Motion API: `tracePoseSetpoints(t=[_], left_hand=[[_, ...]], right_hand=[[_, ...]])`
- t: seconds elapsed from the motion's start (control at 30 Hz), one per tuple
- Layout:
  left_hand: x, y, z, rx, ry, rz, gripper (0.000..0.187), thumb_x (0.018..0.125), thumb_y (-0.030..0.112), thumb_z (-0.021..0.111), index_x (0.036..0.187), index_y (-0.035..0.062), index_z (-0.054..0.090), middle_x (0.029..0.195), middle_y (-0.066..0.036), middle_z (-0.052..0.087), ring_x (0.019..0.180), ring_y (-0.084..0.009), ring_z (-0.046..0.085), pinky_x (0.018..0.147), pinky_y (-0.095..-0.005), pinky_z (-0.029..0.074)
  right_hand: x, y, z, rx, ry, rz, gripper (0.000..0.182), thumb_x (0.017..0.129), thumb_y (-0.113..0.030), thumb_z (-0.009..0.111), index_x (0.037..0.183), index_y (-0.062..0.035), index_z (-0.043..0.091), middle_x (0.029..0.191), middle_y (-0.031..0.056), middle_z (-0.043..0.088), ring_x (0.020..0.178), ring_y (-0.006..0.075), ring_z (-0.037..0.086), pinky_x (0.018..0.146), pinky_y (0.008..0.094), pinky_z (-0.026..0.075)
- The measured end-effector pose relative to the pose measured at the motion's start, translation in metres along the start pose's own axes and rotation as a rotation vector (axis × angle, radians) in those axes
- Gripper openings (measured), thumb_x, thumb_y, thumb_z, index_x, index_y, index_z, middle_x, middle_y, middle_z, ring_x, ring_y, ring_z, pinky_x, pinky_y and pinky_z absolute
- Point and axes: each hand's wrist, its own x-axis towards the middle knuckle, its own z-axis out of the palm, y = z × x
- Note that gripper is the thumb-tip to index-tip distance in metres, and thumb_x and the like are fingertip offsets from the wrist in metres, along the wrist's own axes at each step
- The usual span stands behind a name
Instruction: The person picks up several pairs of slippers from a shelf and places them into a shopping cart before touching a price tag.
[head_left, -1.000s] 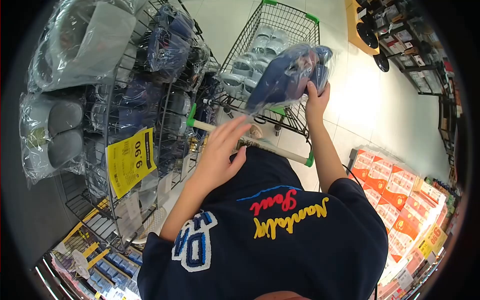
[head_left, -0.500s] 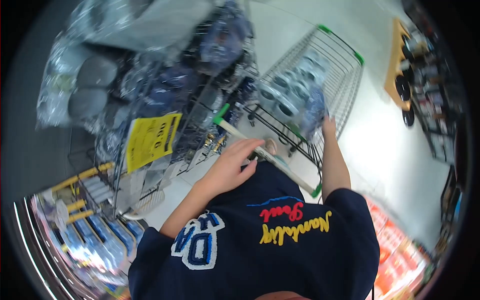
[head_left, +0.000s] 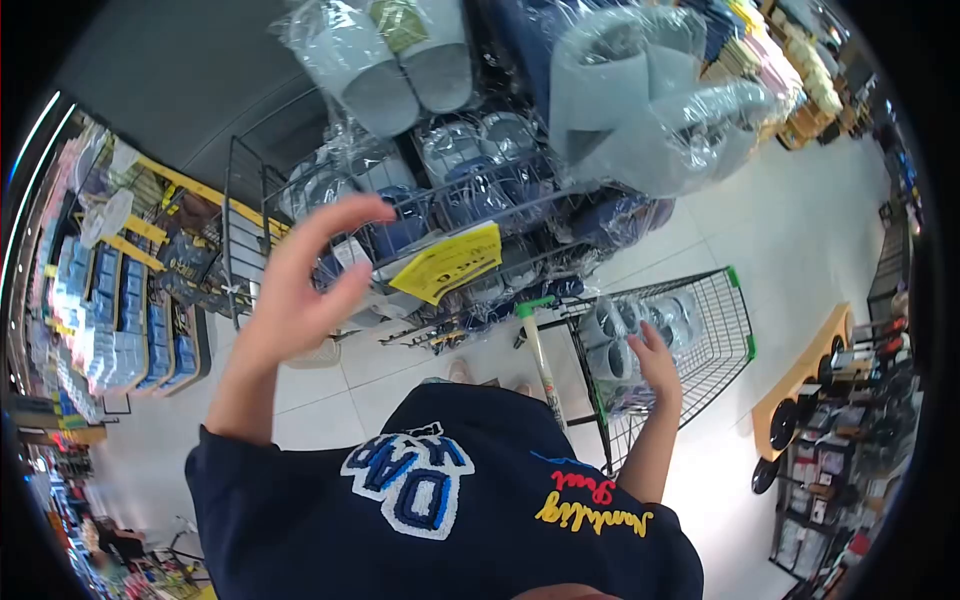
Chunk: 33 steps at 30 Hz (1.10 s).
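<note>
My left hand (head_left: 305, 295) is raised with thumb and fingers apart, holding nothing. It overlaps the front of a wire rack (head_left: 245, 215) filled with slippers in clear plastic, right beside a yellow price tag (head_left: 452, 262). Navy slippers (head_left: 400, 222) lie just behind its fingertips. Over the shopping cart (head_left: 735, 345), my right hand (head_left: 655, 365) has its fingers spread beside plastic-wrapped grey slippers (head_left: 612, 325) lying in the basket. The cart's pale handlebar (head_left: 541, 360) with a green end stands in front of my body.
Larger wrapped grey slippers (head_left: 625, 120) hang off the rack top toward the aisle. Across the tiled floor (head_left: 715, 220), a shelf (head_left: 805, 385) with dark pans lines the right side. On the left, a display (head_left: 125, 320) holds blue packs.
My left hand has left the cart's handlebar and risen to the rack. My right hand has come away from the dark blue wrapped pack. The view has turned left toward the rack.
</note>
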Motion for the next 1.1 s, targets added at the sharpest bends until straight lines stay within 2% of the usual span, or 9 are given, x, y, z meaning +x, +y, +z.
tracePoseSetpoints(t=[0.13, 0.37, 0.47, 0.57, 0.73, 0.83, 0.87, 1.03, 1.1], left_hand=[[0.036, -0.059, -0.041, -0.102, 0.288, -0.105, 0.059, 0.093, 0.018, 0.068, 0.146, 0.0024, 0.045, 0.144, -0.014, 0.054, 0.135, -0.0244, 0.049, 0.113, -0.0403, 0.039], [0.153, -0.162, -0.124, 0.221, 0.674, -0.081, 0.083, 0.09, 0.04, 0.076, 0.151, -0.0023, 0.037, 0.154, -0.022, 0.043, 0.143, -0.0306, 0.042, 0.113, -0.0401, 0.04], [0.185, -0.175, -0.127, -0.149, 0.556, -0.292, 0.079, 0.091, 0.041, 0.076, 0.147, -0.0032, 0.043, 0.144, -0.02, 0.054, 0.134, -0.0266, 0.052, 0.108, -0.0365, 0.043], [0.187, -0.156, -0.119, -0.061, 0.331, -0.247, 0.075, 0.088, 0.041, 0.077, 0.139, -0.0069, 0.049, 0.129, -0.018, 0.064, 0.116, -0.026, 0.063, 0.1, -0.0371, 0.049], [0.163, -0.144, -0.09, -0.072, 0.453, -0.147, 0.06, 0.093, 0.037, 0.073, 0.134, -0.0039, 0.055, 0.111, -0.014, 0.07, 0.101, -0.021, 0.067, 0.09, -0.0338, 0.051], [0.13, -0.114, -0.085, 0.16, 0.383, -0.053, 0.055, 0.095, 0.037, 0.071, 0.131, -0.0008, 0.055, 0.115, -0.015, 0.068, 0.1, -0.0204, 0.067, 0.088, -0.033, 0.052], [0.114, -0.086, -0.077, 0.212, 0.349, -0.046, 0.044, 0.097, 0.03, 0.068, 0.129, 0.0014, 0.056, 0.115, -0.018, 0.068, 0.101, -0.0266, 0.069, 0.088, -0.0353, 0.054], [0.06, -0.05, -0.052, 0.544, 0.213, 0.595, 0.04, 0.084, 0.006, 0.068, 0.123, 0.0049, 0.06, 0.111, -0.015, 0.07, 0.107, -0.0381, 0.067, 0.092, -0.0399, 0.055], [0.046, -0.033, -0.047, 0.662, 0.245, 0.75, 0.041, 0.076, 0.003, 0.071, 0.116, 0.0054, 0.063, 0.114, -0.011, 0.071, 0.107, -0.0323, 0.068, 0.093, -0.0427, 0.056]], right_hand=[[-0.024, -0.145, -0.025, 0.322, -0.313, -0.243, 0.053, 0.1, -0.023, 0.062, 0.145, 0.0022, 0.051, 0.142, 0.0132, 0.059, 0.131, 0.0232, 0.054, 0.11, 0.035, 0.04], [-0.054, -0.282, 0.019, 0.375, -0.355, -0.546, 0.04, 0.099, -0.013, 0.063, 0.137, -0.0001, 0.058, 0.13, 0.0097, 0.066, 0.116, 0.0177, 0.062, 0.1, 0.0329, 0.047], [-0.064, -0.314, 0.031, 0.086, -0.302, -0.818, 0.039, 0.097, -0.009, 0.064, 0.135, 0.0003, 0.059, 0.126, 0.0094, 0.068, 0.111, 0.0162, 0.063, 0.098, 0.0321, 0.049], [-0.071, -0.318, 0.042, 0.237, -0.332, -0.794, 0.039, 0.096, -0.007, 0.065, 0.134, 0.0006, 0.059, 0.124, 0.0087, 0.069, 0.109, 0.0153, 0.064, 0.097, 0.0317, 0.05], [-0.077, -0.297, 0.052, 0.262, -0.368, -0.706, 0.04, 0.096, -0.007, 0.065, 0.135, 0.0005, 0.059, 0.124, 0.0081, 0.069, 0.106, 0.0147, 0.064, 0.097, 0.0326, 0.051], [-0.076, -0.284, 0.053, 0.357, -0.384, -0.643, 0.041, 0.097, -0.007, 0.064, 0.137, 0.0005, 0.057, 0.125, 0.0096, 0.068, 0.107, 0.0146, 0.063, 0.097, 0.0322, 0.05], [-0.074, -0.28, 0.053, 0.361, -0.368, -0.636, 0.042, 0.097, -0.007, 0.064, 0.138, 0.0005, 0.056, 0.126, 0.0102, 0.067, 0.107, 0.015, 0.063, 0.097, 0.0321, 0.05], [-0.066, -0.275, 0.065, 0.392, -0.316, -0.605, 0.058, 0.096, -0.007, 0.067, 0.147, -0.0004, 0.04, 0.137, 0.0148, 0.058, 0.11, 0.0184, 0.062, 0.096, 0.0331, 0.051], [-0.064, -0.281, 0.071, 0.505, -0.298, -0.563, 0.071, 0.092, -0.004, 0.071, 0.15, -0.002, 0.03, 0.141, 0.0169, 0.053, 0.115, 0.0208, 0.061, 0.097, 0.0353, 0.052]])
